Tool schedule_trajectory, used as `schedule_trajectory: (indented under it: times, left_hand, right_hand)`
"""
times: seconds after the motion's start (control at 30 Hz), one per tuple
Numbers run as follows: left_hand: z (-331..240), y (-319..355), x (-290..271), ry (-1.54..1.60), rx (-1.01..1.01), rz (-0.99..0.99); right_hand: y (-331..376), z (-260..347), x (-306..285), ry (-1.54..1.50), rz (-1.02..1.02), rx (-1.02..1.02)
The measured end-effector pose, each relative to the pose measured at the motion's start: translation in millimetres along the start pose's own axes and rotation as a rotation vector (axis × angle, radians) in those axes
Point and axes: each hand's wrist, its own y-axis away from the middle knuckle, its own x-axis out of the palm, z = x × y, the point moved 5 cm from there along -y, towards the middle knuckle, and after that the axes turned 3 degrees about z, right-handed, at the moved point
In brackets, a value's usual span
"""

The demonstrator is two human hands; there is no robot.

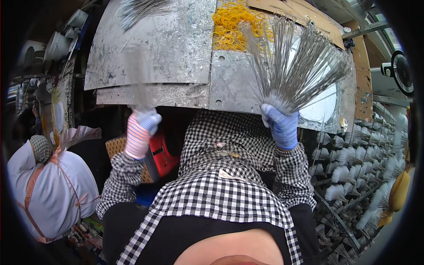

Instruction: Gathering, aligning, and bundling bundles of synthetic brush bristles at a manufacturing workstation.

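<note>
My right hand (281, 126), in a blue glove, grips the base of a fanned bundle of thin grey metal wires (297, 62) that spreads up over the metal worktop. My left hand (140, 132), in a pink-striped glove with blue fingers, is closed on a second, thinner bunch of wires (138, 75), which is motion-blurred above it. Both hands are raised at the near edge of the scuffed metal sheet table (176, 48). My checked sleeves and apron fill the lower middle.
A heap of yellow rubber bands (229, 24) lies on the table's far side, and another wire bunch (141, 11) at the top left. Racks of finished fanned bundles (357, 168) stand at the right. A tied white sack (48, 190) sits at the left. A fan (403, 73) is at far right.
</note>
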Motion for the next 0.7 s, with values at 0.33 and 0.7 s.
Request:
schedule_trajectory:
  times: [0.33, 0.7]
  left_hand:
    - [29.8, 33.5, 111.2, -0.096, -0.159, 0.407]
    - [-22.1, -79.3, -105.2, -0.565, 0.36, -0.428]
  right_hand:
    - [8.2, -15.7, 57.3, 0.113, -0.061, -0.226]
    - [29.2, 20.1, -12.7, 0.318, -0.138, -0.244]
